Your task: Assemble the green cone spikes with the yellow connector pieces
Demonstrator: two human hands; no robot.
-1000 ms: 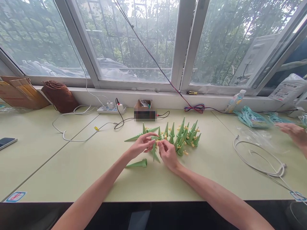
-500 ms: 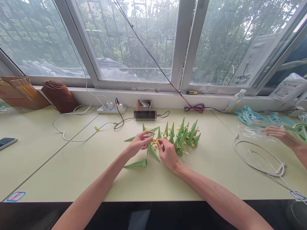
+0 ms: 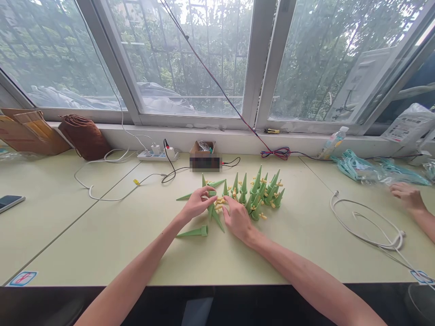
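Observation:
My left hand (image 3: 198,202) is closed on a green plastic watering spike (image 3: 212,194), its wide end showing at the fingertips. Just across from it, my right hand (image 3: 237,217) has thumb and index finger apart beside small yellow valves (image 3: 219,202); nothing shows between them. Loose green spikes lie below and behind my left hand, one spike (image 3: 193,232) alone nearer the front edge. To the right of the valves, several green spikes with yellow valves (image 3: 260,190) stand upright in a cluster.
At the right, another person's hand (image 3: 406,195) rests near bagged teal items (image 3: 360,166) and a coiled white cable (image 3: 369,224). A small cardboard box (image 3: 197,147) and a power strip (image 3: 158,155) stand along the back. A phone (image 3: 10,202) lies far left.
The spike in my left hand has tipped from hanging down to lying more level. My right thumb and index finger have spread apart. The other person's hand no longer holds the green item.

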